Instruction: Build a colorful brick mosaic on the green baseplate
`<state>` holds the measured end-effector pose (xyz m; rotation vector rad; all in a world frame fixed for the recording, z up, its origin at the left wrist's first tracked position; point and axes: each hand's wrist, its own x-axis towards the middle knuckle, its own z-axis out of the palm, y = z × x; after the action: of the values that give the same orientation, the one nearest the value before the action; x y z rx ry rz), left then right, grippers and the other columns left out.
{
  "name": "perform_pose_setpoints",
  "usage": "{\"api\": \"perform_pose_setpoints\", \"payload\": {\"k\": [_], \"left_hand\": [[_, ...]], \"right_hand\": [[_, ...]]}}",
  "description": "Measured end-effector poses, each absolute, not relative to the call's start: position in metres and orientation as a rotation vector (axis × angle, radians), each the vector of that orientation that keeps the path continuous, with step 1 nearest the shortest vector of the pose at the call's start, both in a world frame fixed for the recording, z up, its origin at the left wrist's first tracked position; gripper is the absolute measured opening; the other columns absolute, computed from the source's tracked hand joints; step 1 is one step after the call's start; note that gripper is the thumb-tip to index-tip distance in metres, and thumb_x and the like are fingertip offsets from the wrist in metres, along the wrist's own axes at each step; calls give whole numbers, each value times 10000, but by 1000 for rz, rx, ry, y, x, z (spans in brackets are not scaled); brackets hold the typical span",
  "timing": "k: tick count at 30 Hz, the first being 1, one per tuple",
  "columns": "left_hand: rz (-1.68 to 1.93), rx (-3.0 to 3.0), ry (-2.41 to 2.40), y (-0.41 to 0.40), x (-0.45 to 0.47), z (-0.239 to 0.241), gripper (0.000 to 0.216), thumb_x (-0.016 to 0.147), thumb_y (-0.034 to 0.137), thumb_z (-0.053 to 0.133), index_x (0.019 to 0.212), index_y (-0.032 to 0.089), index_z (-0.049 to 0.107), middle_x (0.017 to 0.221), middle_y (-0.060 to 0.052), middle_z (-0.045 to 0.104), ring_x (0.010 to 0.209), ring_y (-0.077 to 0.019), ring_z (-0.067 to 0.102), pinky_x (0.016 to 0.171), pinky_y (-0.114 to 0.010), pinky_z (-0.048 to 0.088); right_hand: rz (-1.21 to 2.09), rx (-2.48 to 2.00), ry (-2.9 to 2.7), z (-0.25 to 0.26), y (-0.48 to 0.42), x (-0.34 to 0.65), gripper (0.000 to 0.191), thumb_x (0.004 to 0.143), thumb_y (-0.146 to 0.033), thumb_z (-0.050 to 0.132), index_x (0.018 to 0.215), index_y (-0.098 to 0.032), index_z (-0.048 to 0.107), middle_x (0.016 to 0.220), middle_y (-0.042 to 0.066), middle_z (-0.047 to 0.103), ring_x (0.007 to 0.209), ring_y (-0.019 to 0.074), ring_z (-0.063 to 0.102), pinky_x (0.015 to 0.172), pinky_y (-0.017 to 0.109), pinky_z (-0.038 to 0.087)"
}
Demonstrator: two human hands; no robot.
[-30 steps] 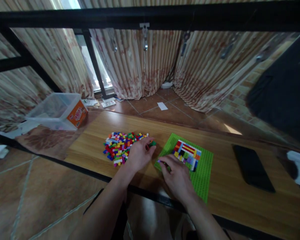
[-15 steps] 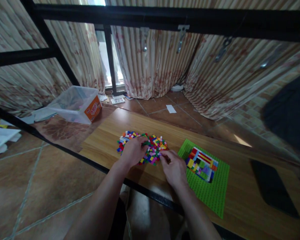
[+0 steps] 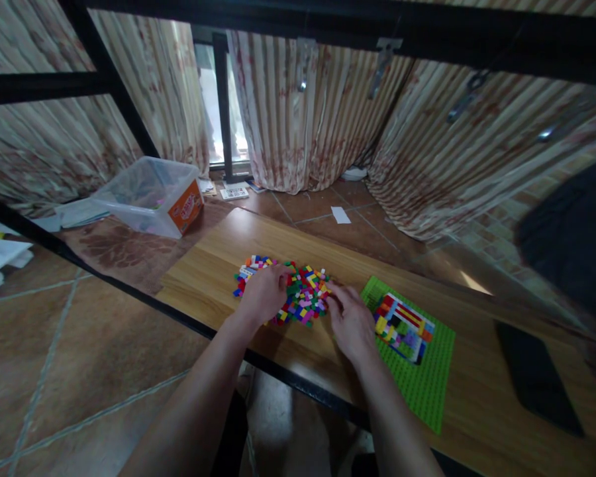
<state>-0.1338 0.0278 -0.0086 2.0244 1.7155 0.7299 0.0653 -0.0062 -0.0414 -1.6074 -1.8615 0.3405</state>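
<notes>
Head view: left hand [image 3: 264,293] and right hand [image 3: 351,323] at small multicoloured plastic bricks [image 3: 305,293], grips unclear; bricks likely light, stiff, best pinched by opposite sides.

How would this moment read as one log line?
left hand: over brick pile | right hand: at pile's right edge | green baseplate: bears brick build

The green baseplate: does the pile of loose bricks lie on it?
No, the loose bricks lie on the wooden table, to the left of the green baseplate.
</notes>
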Motion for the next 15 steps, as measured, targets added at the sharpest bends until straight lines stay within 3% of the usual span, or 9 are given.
{"api": "perform_pose_setpoints", "payload": {"k": [5, 10, 15], "left_hand": [[813, 2011, 1657, 29, -129, -6, 311, 842, 114, 475, 956, 195, 753, 917, -91, 750, 841, -257, 687, 814, -358, 513], [898, 1935, 1516, 25, -118, -3, 276, 851, 154, 501, 971, 188, 747, 961, -79, 756, 887, -236, 686, 836, -332, 506], [867, 1808, 1208, 19, -104, 0, 226, 876, 264, 523, 913, 179, 729, 797, -27, 722, 709, -162, 631, 660, -254, 473]], "right_hand": [[386, -1626, -1844, -42, -6, 67, 237, 911, -261, 499, 1012, -250, 713, 978, 55, 679, 914, 222, 634, 811, 352, 483], [640, -1578, -1582, -43, -9, 70, 228, 882, -353, 558, 956, -204, 714, 902, 54, 708, 806, 212, 642, 777, 353, 487], [968, -1370, -1320, -39, -11, 67, 224, 820, -395, 653, 914, -206, 728, 874, 31, 750, 808, 194, 665, 780, 326, 502]]}}
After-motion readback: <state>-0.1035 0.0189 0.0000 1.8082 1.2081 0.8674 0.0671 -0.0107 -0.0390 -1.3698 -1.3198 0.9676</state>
